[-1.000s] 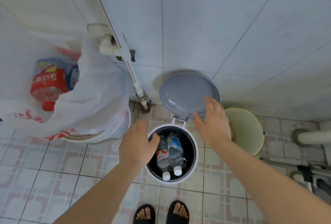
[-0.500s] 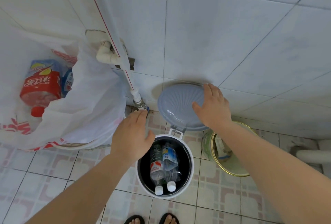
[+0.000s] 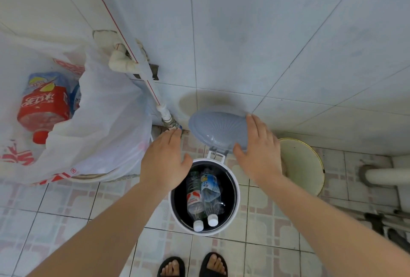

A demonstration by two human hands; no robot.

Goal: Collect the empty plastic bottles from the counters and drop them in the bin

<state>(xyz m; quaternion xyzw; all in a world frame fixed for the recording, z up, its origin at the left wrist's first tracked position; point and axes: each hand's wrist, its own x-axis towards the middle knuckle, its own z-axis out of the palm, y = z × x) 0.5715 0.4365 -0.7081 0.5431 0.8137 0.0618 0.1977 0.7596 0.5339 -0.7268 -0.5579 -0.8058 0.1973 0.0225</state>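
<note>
Two bottles (image 3: 203, 197) lie in bin (image 3: 235, 205); both hands empty, fingers spread. R hand (image 3: 259, 154) on lid (image 3: 216, 129): lower gently.

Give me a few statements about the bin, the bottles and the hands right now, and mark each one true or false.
1. Two capped bottles lie inside the bin. True.
2. The bin's lid is shut. False: it stands open against the wall.
3. The right hand rests on the lid. True.
4. The left hand grips a bottle. False: it is empty, above the bin's rim.
5. The white plastic bag stands right of the bin. False: it is on the left.
</note>
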